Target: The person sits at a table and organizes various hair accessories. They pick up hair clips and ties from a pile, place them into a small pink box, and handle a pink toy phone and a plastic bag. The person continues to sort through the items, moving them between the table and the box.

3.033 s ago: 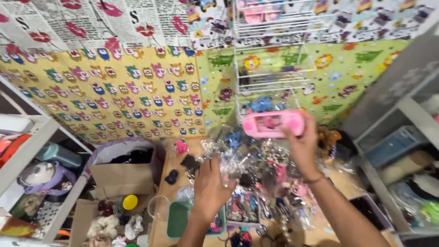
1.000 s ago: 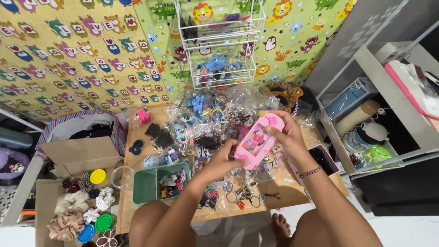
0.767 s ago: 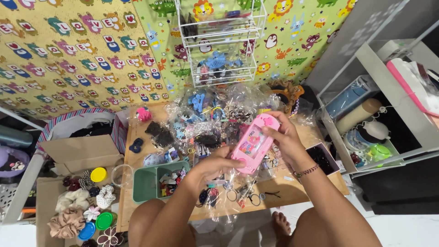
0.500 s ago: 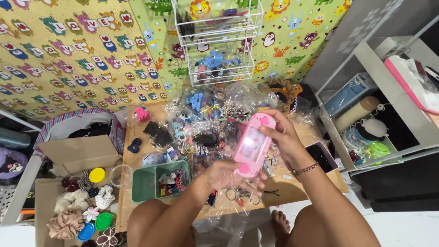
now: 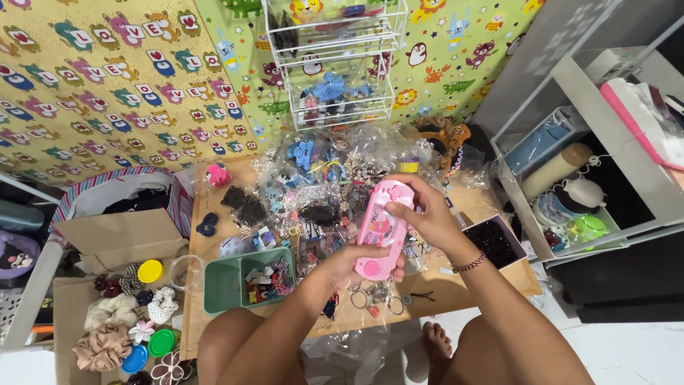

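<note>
Pink handheld toy (image 5: pixel 381 229), a long flat plastic case shaped like a small game console, is held in both hands above the low wooden table (image 5: pixel 491 281), roughly over the table's middle. Right hand (image 5: pixel 427 217) grips the toy's upper end, fingers (image 5: pixel 407 208) curled over its face and far edge; left hand (image 5: pixel 349 262) supports the lower end from beneath, fingers closed around the rounded corner. Both grasps look firm; the toy is tilted, long axis running from lower left to upper right. Judged step: inspection or handling in mid-air, toy not set down. Any next move would call for one hand to keep its hold while the other shifts, since the case is smooth and rigid. Appearance: bright pink body, glossy, a paler window in the centre with small coloured bits showing, round button-like bump at the lower end; finer detail too small to tell. Directly below the toy lie clear plastic bags of small accessories (image 5: pixel 320 192) and a few loose rings. Left of the toy sits a green divided tray (image 5: pixel 224 285) with small items in one compartment. Right of the toy stands a small box of dark contents (image 5: pixel 493 242). Behind the toy, against the patterned wall, a white wire rack (image 5: pixel 331 64).
</note>
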